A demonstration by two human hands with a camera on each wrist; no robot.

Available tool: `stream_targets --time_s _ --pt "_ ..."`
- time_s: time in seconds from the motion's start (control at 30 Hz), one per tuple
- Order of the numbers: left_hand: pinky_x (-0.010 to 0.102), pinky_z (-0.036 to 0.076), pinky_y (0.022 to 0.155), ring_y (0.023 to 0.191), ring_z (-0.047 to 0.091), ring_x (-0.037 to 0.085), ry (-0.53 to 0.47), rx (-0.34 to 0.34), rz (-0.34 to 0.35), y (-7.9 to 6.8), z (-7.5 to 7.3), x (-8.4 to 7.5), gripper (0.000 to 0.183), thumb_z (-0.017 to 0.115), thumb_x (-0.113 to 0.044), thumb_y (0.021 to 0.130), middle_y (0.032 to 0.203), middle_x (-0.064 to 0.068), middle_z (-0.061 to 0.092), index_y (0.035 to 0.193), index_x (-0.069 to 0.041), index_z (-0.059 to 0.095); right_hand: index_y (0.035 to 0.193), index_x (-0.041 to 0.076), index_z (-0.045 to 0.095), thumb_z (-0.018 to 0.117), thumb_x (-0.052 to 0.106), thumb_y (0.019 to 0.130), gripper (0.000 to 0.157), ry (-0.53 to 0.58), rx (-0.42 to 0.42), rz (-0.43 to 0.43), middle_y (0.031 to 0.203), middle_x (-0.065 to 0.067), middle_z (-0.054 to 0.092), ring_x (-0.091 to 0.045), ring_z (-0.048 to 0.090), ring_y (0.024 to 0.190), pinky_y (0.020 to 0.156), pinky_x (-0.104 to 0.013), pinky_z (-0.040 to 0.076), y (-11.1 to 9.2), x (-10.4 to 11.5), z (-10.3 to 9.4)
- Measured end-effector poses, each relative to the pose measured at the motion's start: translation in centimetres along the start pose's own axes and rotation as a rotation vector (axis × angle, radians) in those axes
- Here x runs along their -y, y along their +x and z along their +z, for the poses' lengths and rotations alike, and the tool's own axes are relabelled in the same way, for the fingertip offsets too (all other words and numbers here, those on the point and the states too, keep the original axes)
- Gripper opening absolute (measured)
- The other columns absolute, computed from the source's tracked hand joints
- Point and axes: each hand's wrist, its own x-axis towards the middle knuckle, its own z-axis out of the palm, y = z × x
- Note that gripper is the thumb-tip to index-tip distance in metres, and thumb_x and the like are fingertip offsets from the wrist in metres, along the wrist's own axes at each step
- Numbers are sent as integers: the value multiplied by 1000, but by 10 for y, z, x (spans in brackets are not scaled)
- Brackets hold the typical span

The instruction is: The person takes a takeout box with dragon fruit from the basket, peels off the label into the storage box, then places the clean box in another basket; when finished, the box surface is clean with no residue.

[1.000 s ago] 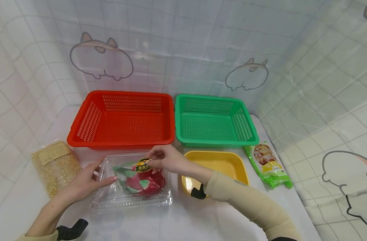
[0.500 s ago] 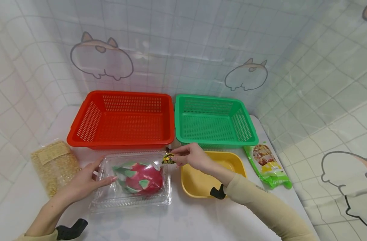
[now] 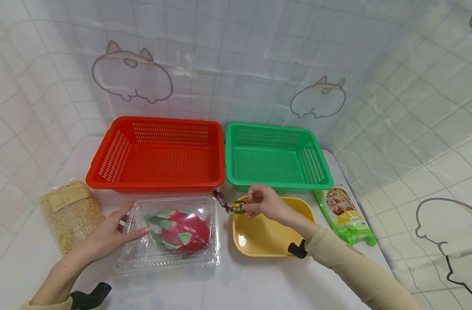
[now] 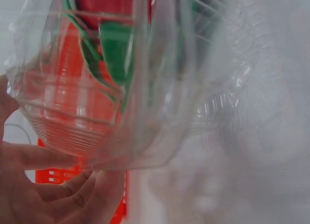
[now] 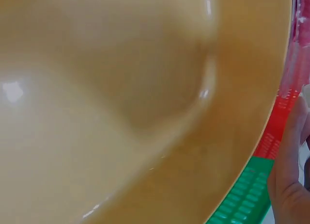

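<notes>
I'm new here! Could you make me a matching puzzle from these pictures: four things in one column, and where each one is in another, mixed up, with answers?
Things
1. Dragon fruit
2. Black-and-yellow label
3. Green basket
4. Bag of yellow grains

Places in the head view
A. Beside the red basket
B. Pinched in the right hand
C. Left of the clear box
D. Inside the clear box

Right pairs
1-D, 2-B, 3-A, 4-C

From the head, I look forward and down; my wrist views, both close-up, share the red basket (image 3: 168, 165).
</notes>
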Motion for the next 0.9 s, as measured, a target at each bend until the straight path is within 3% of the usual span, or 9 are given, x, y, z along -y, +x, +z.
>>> stream_targets --time_s 0.1,0.23,0.4,0.67,0.9 --pt "27 49 64 92 55 24 -3 -14 21 0 0 0 99 80 -41 83 116 15 60 157 -5 25 96 -7 61 69 -2 90 12 -59 17 10 88 -20 69 -28 72 74 75 -49 60 -3 -3 -5" --pt "27 49 64 92 55 24 -5 -12 19 0 0 0 99 80 -40 83 116 15 60 157 -5 25 103 -8 72 71 0 88 16 -121 19 56 93 -22 73 -27 73 75 72 -42 61 -4 -9 -9" --pt "31 48 64 92 55 25 4 5 -10 0 0 1 98 79 -42 83 115 16 59 156 -2 26 101 -6 76 75 0 85 17 -185 21 87 92 -19 75 -27 74 73 68 -38 61 1 -17 -11" --pt "26 49 63 91 55 23 -20 -1 17 0 0 2 96 79 -40 83 116 14 60 156 -7 27 94 2 79 81 4 80 14 -414 36 49 75 -6 74 -13 69 61 60 -28 58 12 -23 -7" --pt "27 50 63 91 57 23 3 -4 23 0 0 5 96 79 -41 84 112 13 62 155 -2 29 93 4 80 83 5 79 15 -507 56 11 79 -4 76 -8 66 60 58 -24 56 13 -29 -5"
